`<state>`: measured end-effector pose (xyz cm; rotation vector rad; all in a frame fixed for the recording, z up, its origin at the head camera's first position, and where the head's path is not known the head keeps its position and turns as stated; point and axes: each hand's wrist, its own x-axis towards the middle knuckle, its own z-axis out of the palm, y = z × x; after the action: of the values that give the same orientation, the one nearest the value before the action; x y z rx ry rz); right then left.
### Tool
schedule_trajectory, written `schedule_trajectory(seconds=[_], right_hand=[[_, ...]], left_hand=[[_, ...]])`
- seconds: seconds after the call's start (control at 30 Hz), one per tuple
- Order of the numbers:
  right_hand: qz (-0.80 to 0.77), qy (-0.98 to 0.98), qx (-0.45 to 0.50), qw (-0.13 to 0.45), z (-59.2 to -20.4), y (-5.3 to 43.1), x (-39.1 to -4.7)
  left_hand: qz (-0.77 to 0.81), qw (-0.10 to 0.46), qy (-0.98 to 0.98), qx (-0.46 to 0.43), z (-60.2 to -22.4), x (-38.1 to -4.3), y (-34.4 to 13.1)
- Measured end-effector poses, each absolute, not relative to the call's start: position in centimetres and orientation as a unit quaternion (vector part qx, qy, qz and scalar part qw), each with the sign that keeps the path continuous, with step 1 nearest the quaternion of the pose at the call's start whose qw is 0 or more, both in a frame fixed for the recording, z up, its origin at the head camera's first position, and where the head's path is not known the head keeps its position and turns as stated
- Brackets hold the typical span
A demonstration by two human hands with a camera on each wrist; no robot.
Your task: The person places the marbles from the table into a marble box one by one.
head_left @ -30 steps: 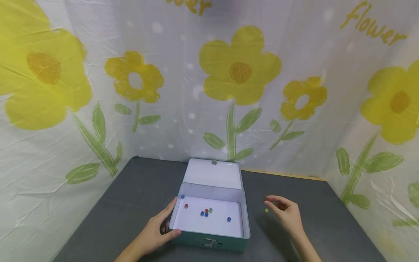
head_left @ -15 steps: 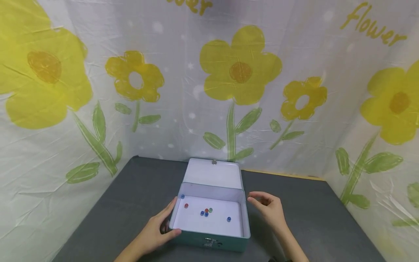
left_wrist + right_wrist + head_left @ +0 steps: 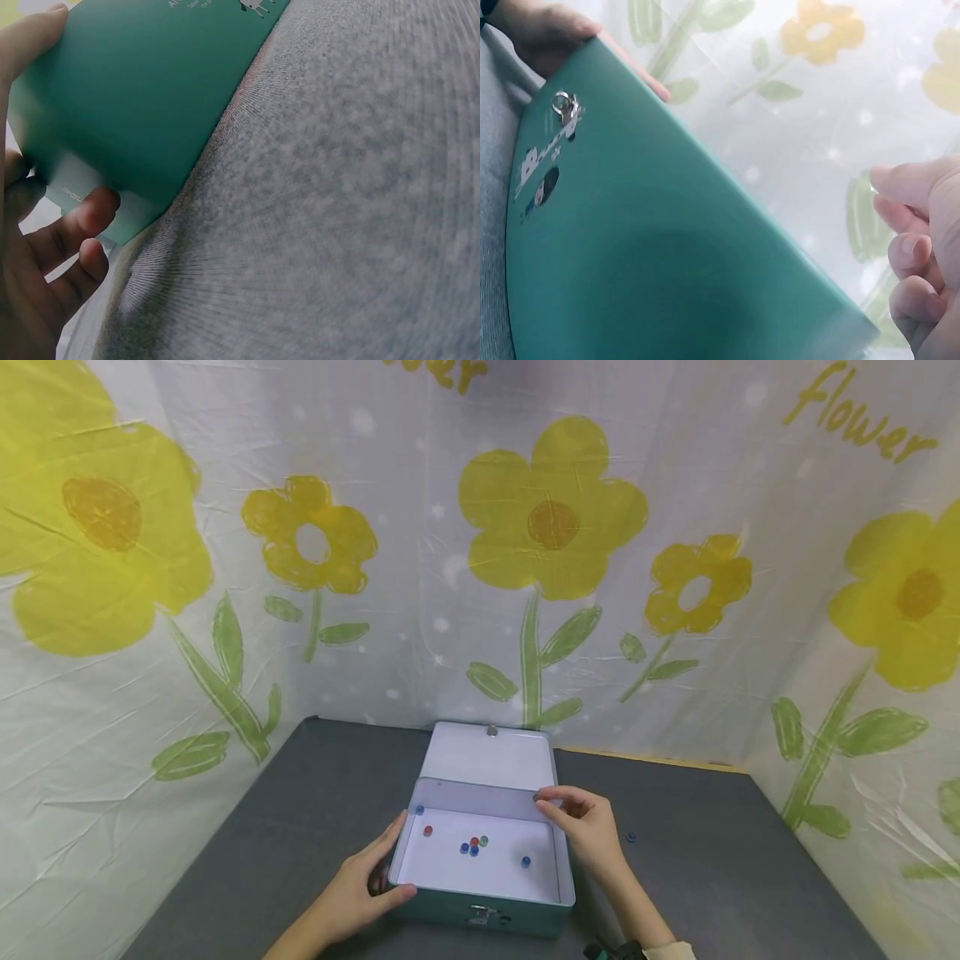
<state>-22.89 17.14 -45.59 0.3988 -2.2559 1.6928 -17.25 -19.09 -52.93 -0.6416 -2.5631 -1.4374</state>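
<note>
A green tin box (image 3: pixel 480 906) with a white inside lies open on the dark table. My left hand (image 3: pixel 360 881) grips its left side, thumb at the front rim and fingers along the side wall. My right hand (image 3: pixel 588 827) is over the box's right rim near the back corner, thumb and index finger pinching a small dark-looking bead (image 3: pixel 536 797). I cannot tell the bead's colour. Inside the box lie several small beads: a blue bead (image 3: pixel 526 862) at the right, a red bead (image 3: pixel 428 831) at the left, a green bead (image 3: pixel 483 841) within the middle cluster.
The box's lid (image 3: pixel 487 756) is folded back behind it, with a metal clasp at its far edge. A dark blue bead (image 3: pixel 631 837) lies on the table to the right. A flower-print curtain (image 3: pixel 405 610) hangs around the table.
My right hand has moved left from over the table to the box's right rim. The yellow-green bead below it earlier is out of sight; a blue bead shows on the table. My left hand stays put.
</note>
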Motion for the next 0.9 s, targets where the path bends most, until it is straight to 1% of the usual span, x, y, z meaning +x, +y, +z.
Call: schedule_trajectory(seconds=[0.17, 0.4, 0.7, 0.9], right_hand=[[0.592, -0.782, 0.138, 0.139, -45.2, 16.0, -23.1], [0.583, -0.786, 0.162, 0.13, -45.3, 14.8, -23.5], [0.563, -0.804, 0.172, 0.083, -45.0, 13.7, -24.0], [0.536, -0.816, 0.206, 0.07, -45.4, 12.9, -24.3]], left_hand=[[-0.478, 0.064, -0.851, -0.209, -52.9, -17.2, -19.1], [-0.48, 0.06, -0.85, -0.206, -52.7, -17.2, -19.0], [-0.48, 0.053, -0.852, -0.201, -52.4, -17.2, -19.0], [-0.488, 0.063, -0.843, -0.218, -52.4, -17.1, -19.0]])
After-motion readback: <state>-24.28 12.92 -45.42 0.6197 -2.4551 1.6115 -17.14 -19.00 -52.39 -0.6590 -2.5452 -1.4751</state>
